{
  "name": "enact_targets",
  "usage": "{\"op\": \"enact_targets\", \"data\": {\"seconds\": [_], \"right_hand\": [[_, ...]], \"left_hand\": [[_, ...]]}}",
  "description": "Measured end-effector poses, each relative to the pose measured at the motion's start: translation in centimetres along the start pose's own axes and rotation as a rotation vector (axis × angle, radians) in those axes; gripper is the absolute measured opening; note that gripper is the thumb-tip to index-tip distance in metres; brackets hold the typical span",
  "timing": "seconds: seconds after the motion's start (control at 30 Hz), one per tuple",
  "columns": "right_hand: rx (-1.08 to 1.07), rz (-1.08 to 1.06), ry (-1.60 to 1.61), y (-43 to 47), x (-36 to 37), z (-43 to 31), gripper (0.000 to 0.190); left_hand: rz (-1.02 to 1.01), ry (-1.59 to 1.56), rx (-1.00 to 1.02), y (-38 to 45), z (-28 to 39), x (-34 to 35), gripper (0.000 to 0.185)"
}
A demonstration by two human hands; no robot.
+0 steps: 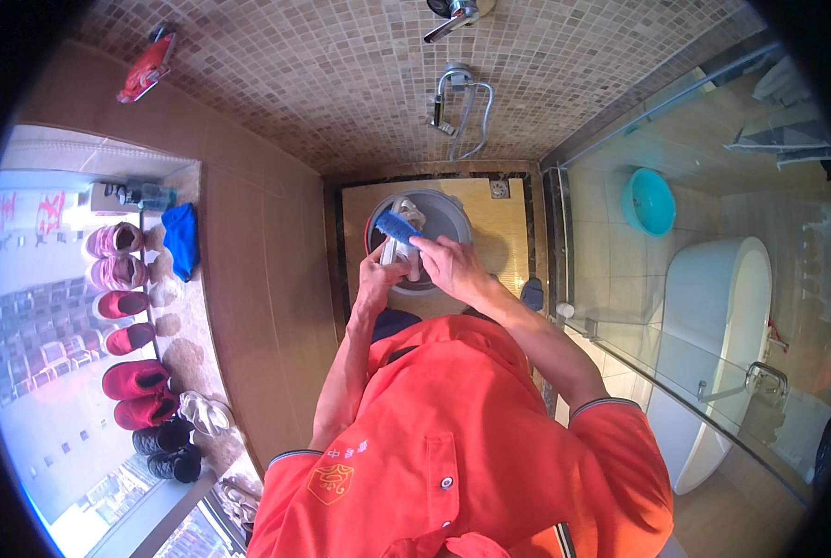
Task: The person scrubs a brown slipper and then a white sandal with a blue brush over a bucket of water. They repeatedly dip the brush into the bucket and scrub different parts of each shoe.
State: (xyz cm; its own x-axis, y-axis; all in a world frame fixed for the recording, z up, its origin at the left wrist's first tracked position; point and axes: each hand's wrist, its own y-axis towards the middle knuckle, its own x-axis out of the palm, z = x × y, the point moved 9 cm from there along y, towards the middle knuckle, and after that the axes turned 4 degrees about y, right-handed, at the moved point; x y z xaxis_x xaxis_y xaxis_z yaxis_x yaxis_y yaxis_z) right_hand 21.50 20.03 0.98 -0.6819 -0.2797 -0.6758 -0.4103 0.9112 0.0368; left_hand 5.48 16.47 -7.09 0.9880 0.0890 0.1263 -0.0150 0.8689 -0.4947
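My left hand [379, 277] grips a white shoe [411, 208] by its near end, over a round grey basin [463, 217] on the floor. The shoe is tilted, with its pale sole edge towards the left. In my right hand [453, 268] is a brush with blue bristles [396, 227], which lies across the shoe and looks to be touching it. My fingers hide the brush's handle and part of the shoe. Something dark with a red edge shows inside the basin's left side; I cannot tell what it is.
Several pairs of shoes [124, 305] and a blue cloth [180, 240] line the window sill on the left. A hand shower [440, 115] hangs on the tiled wall ahead. Behind the right glass partition [666, 356] are a turquoise basin [649, 202] and a white bathtub [698, 307].
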Motion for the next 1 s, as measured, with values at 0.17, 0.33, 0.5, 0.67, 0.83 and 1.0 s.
{"op": "enact_targets", "data": {"seconds": [0.17,0.33,0.5,0.67,0.83,1.0], "right_hand": [[-0.090,-0.085,0.127,-1.3,0.3,-2.8,0.033],[-0.070,0.019,-0.053,0.4,-0.7,-0.6,0.035],[0.019,0.121,-0.143,2.4,-1.6,0.4,0.037],[-0.022,0.138,-0.088,1.5,-1.4,-1.7,0.039],[-0.050,0.156,-0.068,1.6,-2.0,-1.7,0.038],[-0.084,0.118,-0.047,1.7,-2.6,-2.4,0.040]], "left_hand": [[0.032,0.045,-0.055,0.4,-2.2,-1.7,0.039],[0.011,-0.016,0.003,0.3,-0.9,-0.8,0.064],[-0.052,-0.037,0.009,-0.1,-0.3,0.1,0.067],[-0.031,-0.276,-0.004,0.9,-2.7,-1.0,0.044],[-0.048,-0.370,-0.071,1.0,-1.6,0.1,0.046],[-0.232,-0.340,-0.070,0.3,0.5,2.1,0.047]]}}
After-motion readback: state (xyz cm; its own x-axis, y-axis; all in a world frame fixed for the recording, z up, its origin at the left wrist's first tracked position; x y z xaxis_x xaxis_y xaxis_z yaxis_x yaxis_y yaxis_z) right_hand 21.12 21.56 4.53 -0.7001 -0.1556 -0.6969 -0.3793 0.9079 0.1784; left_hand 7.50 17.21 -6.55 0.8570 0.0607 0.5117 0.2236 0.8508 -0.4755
